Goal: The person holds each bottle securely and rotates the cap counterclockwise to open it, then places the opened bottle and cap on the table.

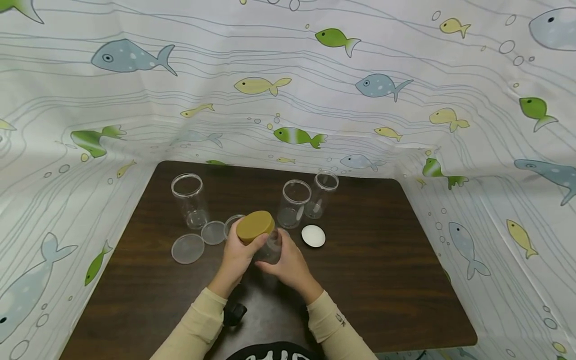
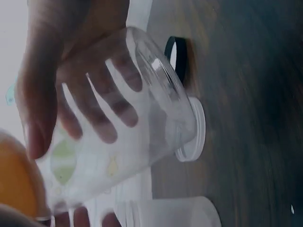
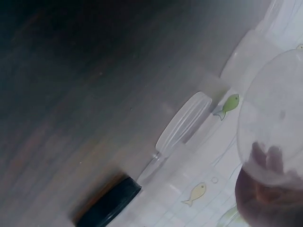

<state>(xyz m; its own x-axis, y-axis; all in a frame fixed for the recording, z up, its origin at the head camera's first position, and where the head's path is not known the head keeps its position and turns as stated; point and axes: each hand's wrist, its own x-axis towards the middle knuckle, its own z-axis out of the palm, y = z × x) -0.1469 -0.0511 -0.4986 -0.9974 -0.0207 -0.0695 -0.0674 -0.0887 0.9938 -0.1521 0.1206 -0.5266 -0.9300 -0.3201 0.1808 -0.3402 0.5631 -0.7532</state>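
A clear jar (image 1: 271,250) with a gold lid (image 1: 255,226) at its top is held tilted above the near part of the table, between both hands. My left hand (image 1: 237,256) grips the jar's upper end at the lid, thumb along the lid's side. Lower down, my right hand (image 1: 291,261) wraps around the jar body. Through the clear wall (image 2: 142,156) in the left wrist view, the right hand's fingers (image 2: 102,125) show curled round it; the orange-looking lid (image 2: 16,177) is at the left edge. Whether the lid is fully screwed on, I cannot tell.
An open clear jar (image 1: 189,200) stands at the back left. Two more, a jar (image 1: 292,207) and its neighbour (image 1: 321,195), stand behind the hands. Clear lids (image 1: 187,249) lie left. A black-rimmed white lid (image 1: 313,236) lies right on the brown table (image 1: 382,280).
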